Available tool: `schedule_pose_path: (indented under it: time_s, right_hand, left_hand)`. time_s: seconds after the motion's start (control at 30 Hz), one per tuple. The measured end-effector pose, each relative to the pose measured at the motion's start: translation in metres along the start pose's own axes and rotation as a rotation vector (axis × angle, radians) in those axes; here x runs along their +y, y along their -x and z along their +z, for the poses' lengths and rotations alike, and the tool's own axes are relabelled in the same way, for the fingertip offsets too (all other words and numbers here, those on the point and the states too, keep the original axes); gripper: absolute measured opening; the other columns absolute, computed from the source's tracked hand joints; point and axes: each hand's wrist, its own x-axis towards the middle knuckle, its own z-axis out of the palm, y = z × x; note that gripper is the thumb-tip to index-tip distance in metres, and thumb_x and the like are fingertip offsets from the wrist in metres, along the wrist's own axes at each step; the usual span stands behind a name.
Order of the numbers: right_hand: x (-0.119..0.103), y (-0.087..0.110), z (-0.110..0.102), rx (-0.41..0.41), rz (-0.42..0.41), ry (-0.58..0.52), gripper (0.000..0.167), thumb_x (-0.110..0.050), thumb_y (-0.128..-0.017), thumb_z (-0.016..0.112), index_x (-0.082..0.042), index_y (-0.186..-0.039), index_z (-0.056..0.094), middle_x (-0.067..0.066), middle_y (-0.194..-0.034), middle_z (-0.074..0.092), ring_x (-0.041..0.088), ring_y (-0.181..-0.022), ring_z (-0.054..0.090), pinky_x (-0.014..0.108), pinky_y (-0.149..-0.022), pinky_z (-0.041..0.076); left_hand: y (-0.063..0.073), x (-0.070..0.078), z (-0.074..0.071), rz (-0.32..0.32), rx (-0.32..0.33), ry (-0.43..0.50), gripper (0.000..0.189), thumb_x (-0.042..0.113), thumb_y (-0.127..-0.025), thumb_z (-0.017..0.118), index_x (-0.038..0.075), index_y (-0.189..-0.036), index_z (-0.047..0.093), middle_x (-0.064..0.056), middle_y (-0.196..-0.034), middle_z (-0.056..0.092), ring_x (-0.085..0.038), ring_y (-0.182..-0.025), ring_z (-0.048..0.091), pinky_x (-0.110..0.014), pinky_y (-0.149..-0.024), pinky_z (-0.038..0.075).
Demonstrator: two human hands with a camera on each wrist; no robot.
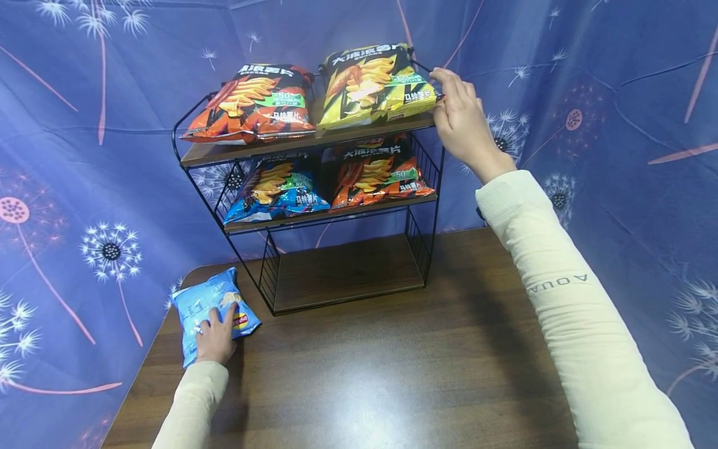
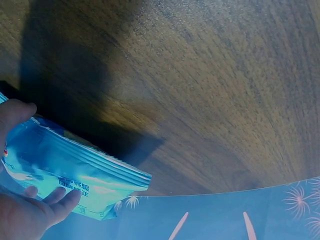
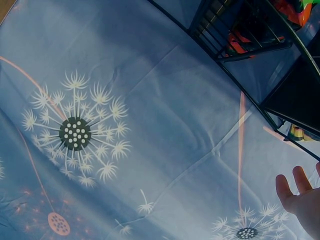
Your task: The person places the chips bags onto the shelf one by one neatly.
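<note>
A light blue bag of chips (image 1: 202, 298) lies at the left of the table beside the rack. My left hand (image 1: 215, 337) grips it, with the thumb and the fingers (image 2: 65, 202) spread on either side of the bag in the left wrist view. A yellow bag of chips (image 1: 374, 84) leans on the right half of the rack's top shelf. At its right corner is my right hand (image 1: 461, 118), by the shelf's end. Its fingers (image 3: 283, 192) are spread and fairly straight in the right wrist view.
The black wire rack (image 1: 212, 212) has wooden shelves. An orange-red bag (image 1: 255, 103) sits at the top left; a blue bag (image 1: 277, 187) and a red bag (image 1: 381, 173) stand on the middle shelf. The bottom shelf (image 1: 348, 272) is bare. A dandelion-print cloth (image 1: 589, 125) surrounds the wooden table (image 1: 426, 362).
</note>
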Motion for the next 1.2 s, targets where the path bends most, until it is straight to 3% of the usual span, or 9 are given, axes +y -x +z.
schedule_pose_path:
  time_s: [0.27,0.6,0.97,1.2]
  right_hand:
    - [0.0,0.0,0.0,-0.006,0.004,0.0,0.046,-0.017,-0.094,0.029,-0.019,-0.14,0.03,-0.005,-0.15,0.024,0.02,-0.134,0.027,0.043,-0.105,0.024]
    - [-0.001,0.0,0.0,-0.003,0.0,-0.002,0.046,-0.017,-0.094,0.028,-0.019,-0.14,0.03,-0.004,-0.15,0.025,0.021,-0.133,0.027,0.043,-0.105,0.024]
    - [-0.001,0.0,0.0,-0.002,-0.001,0.002,0.046,-0.017,-0.094,0.029,-0.019,-0.14,0.031,-0.004,-0.15,0.025,0.021,-0.133,0.027,0.043,-0.105,0.024]
    - [-0.001,0.001,-0.001,-0.001,0.0,-0.001,0.046,-0.017,-0.094,0.028,-0.019,-0.14,0.031,-0.005,-0.15,0.025,0.021,-0.133,0.028,0.044,-0.104,0.026]
  left_hand:
    - [0.0,0.0,0.001,0.002,-0.054,-0.008,0.077,0.001,-0.073,0.063,0.015,-0.139,0.027,-0.036,-0.135,0.023,-0.068,-0.104,0.033,-0.071,-0.074,0.038]
    - [0.003,0.004,0.007,0.027,0.038,-0.083,0.061,-0.008,-0.084,0.046,0.017,-0.138,0.033,-0.036,-0.127,0.033,-0.063,-0.088,0.046,-0.067,-0.066,0.042]
    - [0.006,0.013,0.004,0.034,0.055,-0.148,0.063,-0.001,-0.08,0.053,0.02,-0.137,0.036,-0.036,-0.12,0.036,-0.064,-0.084,0.047,-0.067,-0.066,0.042]
    - [0.005,0.011,0.004,0.044,0.094,-0.117,0.065,-0.003,-0.081,0.05,0.023,-0.138,0.034,-0.031,-0.111,0.038,-0.053,-0.071,0.05,-0.054,-0.048,0.045]
